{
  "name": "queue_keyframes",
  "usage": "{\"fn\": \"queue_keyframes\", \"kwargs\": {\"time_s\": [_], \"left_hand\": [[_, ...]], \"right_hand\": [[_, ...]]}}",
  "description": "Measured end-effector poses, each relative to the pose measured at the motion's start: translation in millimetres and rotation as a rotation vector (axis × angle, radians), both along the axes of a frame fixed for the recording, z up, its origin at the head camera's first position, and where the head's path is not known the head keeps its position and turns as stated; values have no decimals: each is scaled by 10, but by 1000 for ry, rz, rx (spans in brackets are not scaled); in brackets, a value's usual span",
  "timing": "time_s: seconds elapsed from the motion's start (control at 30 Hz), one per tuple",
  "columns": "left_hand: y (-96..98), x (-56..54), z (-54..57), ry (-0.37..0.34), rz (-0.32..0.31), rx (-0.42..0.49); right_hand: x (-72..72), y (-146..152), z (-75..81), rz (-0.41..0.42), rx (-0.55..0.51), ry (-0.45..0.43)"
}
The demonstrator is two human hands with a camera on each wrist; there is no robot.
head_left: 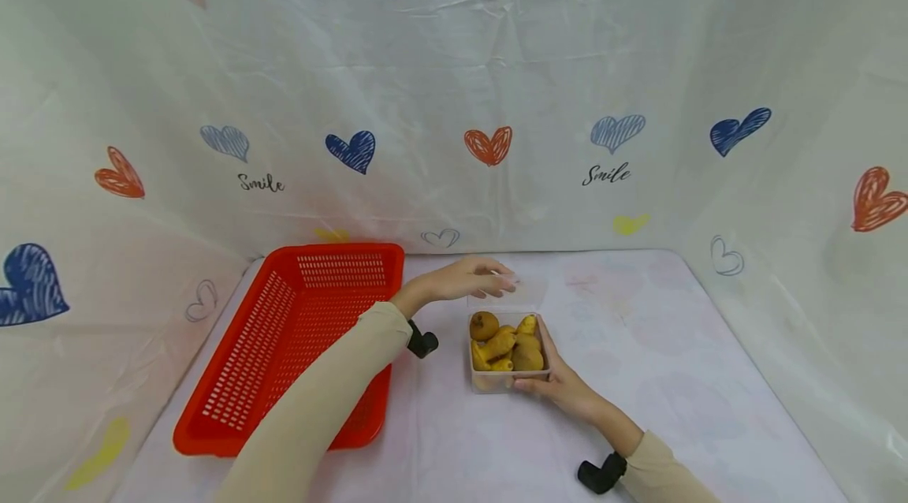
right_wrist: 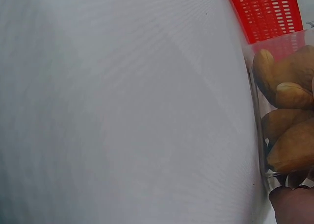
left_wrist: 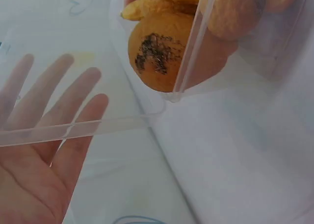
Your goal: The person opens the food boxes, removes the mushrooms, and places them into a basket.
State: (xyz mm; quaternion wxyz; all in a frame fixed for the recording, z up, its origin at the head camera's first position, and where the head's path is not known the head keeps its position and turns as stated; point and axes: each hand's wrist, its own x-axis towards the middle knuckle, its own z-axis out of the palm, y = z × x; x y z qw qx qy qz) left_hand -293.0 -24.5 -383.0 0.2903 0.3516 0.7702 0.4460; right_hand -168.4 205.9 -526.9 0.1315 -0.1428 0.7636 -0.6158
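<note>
Your right grip holds a clear, square plastic box; your left grip is wide beside its transparent lid.

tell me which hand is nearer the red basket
Left. The left hand is just to the right of the red basket, by the clear lid; the right hand is farther right, gripping the clear container.

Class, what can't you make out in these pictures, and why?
Head: part of the basket, behind the left sleeve.
Head: number of pieces in the box; top ones hide any below.
Left wrist: part of the left hand, beyond the frame edges.
Right wrist: most of the right hand, beyond the corner.
</note>
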Motion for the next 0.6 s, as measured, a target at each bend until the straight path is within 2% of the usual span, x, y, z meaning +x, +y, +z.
{"fn": "queue_keyframes", "kwargs": {"time_s": [0.1,0.2,0.3,0.6], "left_hand": [[-11,-74,-43,-48,46,56],[-8,-138,-93,-70,85,103],[-10,-190,-152,-77,151,142],[4,-253,-265,-93,286,189]], "right_hand": [[-2,-3,-2,-6,9,8],[-7,-1,-6,-5,15,18],[-14,-1,-15,-3,15,21],[-24,4,-45,6,-17,32]]}}
